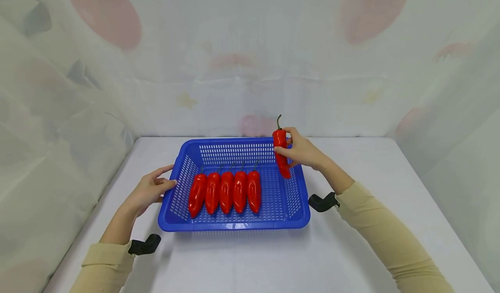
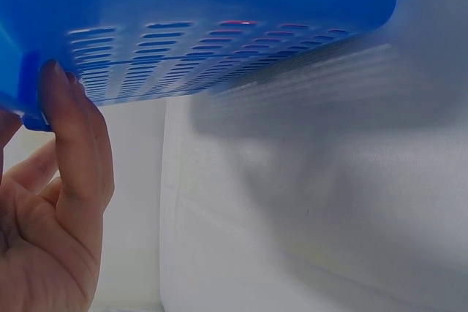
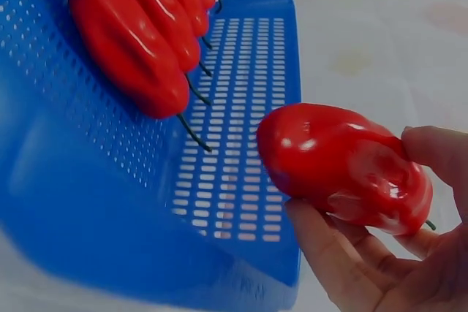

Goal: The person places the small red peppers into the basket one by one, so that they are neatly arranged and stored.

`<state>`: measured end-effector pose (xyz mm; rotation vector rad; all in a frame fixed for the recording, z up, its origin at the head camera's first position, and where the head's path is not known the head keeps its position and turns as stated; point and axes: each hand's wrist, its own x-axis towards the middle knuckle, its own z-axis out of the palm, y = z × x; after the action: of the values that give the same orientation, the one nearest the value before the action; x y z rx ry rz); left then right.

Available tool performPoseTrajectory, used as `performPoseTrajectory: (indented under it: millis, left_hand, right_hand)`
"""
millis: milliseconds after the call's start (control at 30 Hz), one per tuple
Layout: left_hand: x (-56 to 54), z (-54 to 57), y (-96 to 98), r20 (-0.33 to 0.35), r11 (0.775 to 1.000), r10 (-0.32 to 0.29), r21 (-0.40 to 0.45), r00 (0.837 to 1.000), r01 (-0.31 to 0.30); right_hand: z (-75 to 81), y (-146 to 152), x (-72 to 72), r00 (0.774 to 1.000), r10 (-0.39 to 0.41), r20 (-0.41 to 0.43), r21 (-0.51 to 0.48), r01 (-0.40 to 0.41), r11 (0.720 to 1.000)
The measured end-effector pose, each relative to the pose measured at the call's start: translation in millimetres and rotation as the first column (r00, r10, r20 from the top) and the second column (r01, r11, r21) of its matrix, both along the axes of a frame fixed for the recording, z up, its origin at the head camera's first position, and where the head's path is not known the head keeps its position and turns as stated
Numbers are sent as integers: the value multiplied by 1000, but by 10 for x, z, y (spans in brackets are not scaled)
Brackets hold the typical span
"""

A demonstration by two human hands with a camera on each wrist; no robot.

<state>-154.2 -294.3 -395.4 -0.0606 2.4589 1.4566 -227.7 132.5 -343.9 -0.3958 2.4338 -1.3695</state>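
Held upright over the right end of the blue plastic basket [image 1: 195, 227] is a red chili pepper [image 1: 280, 143], its green stem pointing up. My right hand [image 1: 305, 150] pinches it between thumb and fingers. The right wrist view shows the glossy held pepper [image 3: 340, 162] beside the basket's slotted wall. At the basket's left side my left hand [image 1: 149, 189] grips the rim, thumb on top. In the left wrist view, fingers [image 2: 77, 144] reach up to the rim's edge. Several more red peppers [image 1: 227, 193] lie side by side inside, stems away from me.
A white table [image 1: 242, 262] carries the basket, which stands near the table's back edge. Pale patterned sheeting [image 1: 242, 93] hangs behind it and along both sides. A black wrist device [image 1: 144, 244] sits on the left forearm, and another black device [image 1: 323, 202] on the right.
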Motion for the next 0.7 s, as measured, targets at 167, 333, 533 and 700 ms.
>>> performPoseTrajectory:
  millis: [167,333,533,700]
  left_hand:
    - [3,0,3,-3,1000,-1,1,1000,1]
    - [0,3,4,-4,1000,-1,-1,1000,1]
    - [3,7,9,-5,1000,-1,-6,1000,1]
    - [7,7,11,-1,1000,3,-3,1000,-3]
  right_hand:
    - [-9,-82,30,999,12,31,28,-13,1000]
    - [-23,-167,59,998,16,57,53,-19,998]
    - [-80,-281,62,996,1,91,46,-5,999]
    - [-143,-365,62,992,-20,122,71,11,997]
